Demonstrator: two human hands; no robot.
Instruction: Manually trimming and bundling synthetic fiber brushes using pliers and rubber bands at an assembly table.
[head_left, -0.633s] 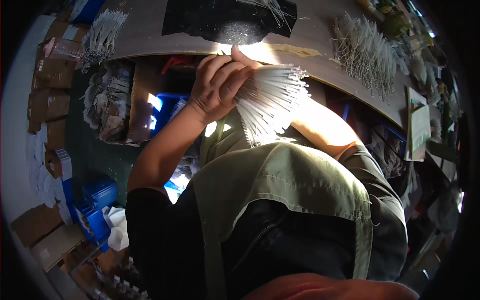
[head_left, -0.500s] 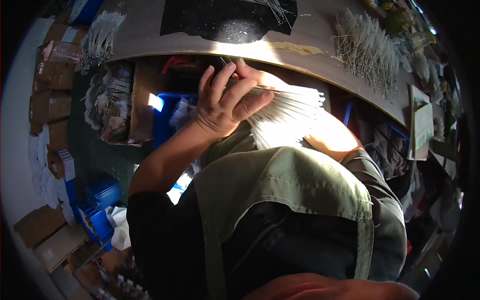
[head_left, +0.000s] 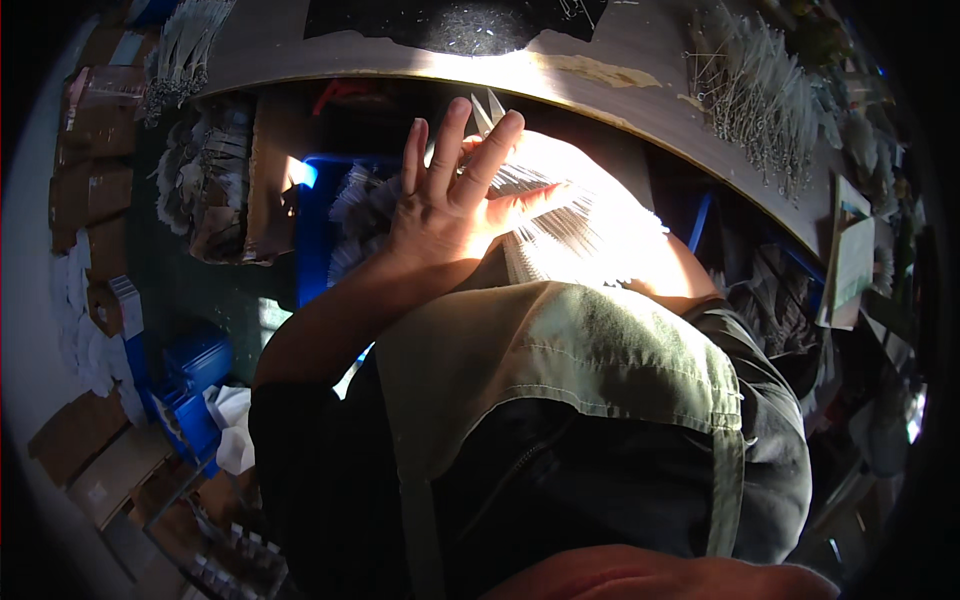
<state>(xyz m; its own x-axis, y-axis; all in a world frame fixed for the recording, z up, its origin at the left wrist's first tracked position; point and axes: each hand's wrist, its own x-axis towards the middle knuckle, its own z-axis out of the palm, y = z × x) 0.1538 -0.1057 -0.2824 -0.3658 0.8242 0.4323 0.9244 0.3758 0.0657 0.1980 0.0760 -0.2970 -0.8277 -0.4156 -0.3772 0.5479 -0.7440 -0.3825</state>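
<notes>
My left hand (head_left: pixel 450 205) lies flat against a fanned bundle of thin white stems (head_left: pixel 580 235), fingers spread and pointing up, thumb stretched out to the right along the stems. The bundle sits in bright sunlight just above the top edge of my green apron (head_left: pixel 560 350). My right forearm (head_left: pixel 690 285) reaches the bundle from the right. The right hand itself is hidden behind the stems and the glare.
A curved wooden tabletop (head_left: pixel 600 70) runs across the top, with a dark mat (head_left: pixel 450 20) and heaps of similar white stems at the right (head_left: pixel 760 95) and far left (head_left: pixel 180 50). Below the table are blue crates (head_left: pixel 200 365), cardboard boxes (head_left: pixel 90 185) and white paper (head_left: pixel 235 430).
My left hand has let go of its grip on the bundle and spread its fingers flat over it. The bundle has dropped lower and turned toward the right.
</notes>
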